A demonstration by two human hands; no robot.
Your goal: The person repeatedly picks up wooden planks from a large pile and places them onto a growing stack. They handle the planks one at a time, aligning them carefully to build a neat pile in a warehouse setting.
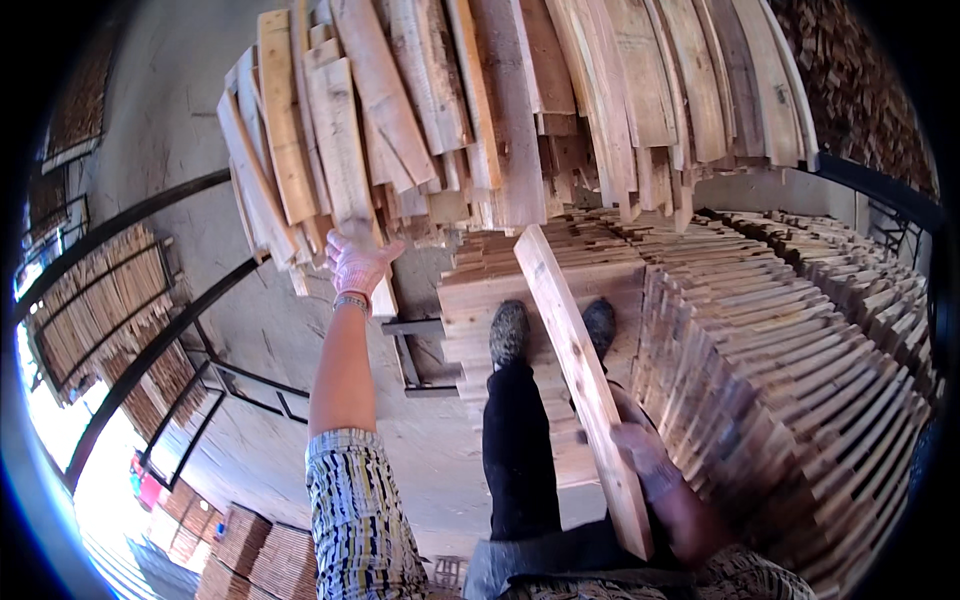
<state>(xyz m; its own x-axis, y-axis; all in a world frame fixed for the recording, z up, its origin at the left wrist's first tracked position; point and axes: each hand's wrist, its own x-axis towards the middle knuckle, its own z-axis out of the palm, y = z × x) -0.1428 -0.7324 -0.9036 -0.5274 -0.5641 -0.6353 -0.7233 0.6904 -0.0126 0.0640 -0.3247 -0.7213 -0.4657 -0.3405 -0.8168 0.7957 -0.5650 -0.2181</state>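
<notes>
Hands number two, well apart. I count one plank (577, 350), clamped in the right hand (643, 452) and slanting from the lap up between two shoes (509, 333). The left hand (360, 268) reaches up to the board heap (340, 130), touching a board's lower end, thumb spread; I cannot tell whether its fingers grip. The heap's boards overlap too much for me to count. One long wood stack (780, 380) crowds my right, black rails (130, 214) cross my left, and the plank blocks my view of the right leg.
</notes>
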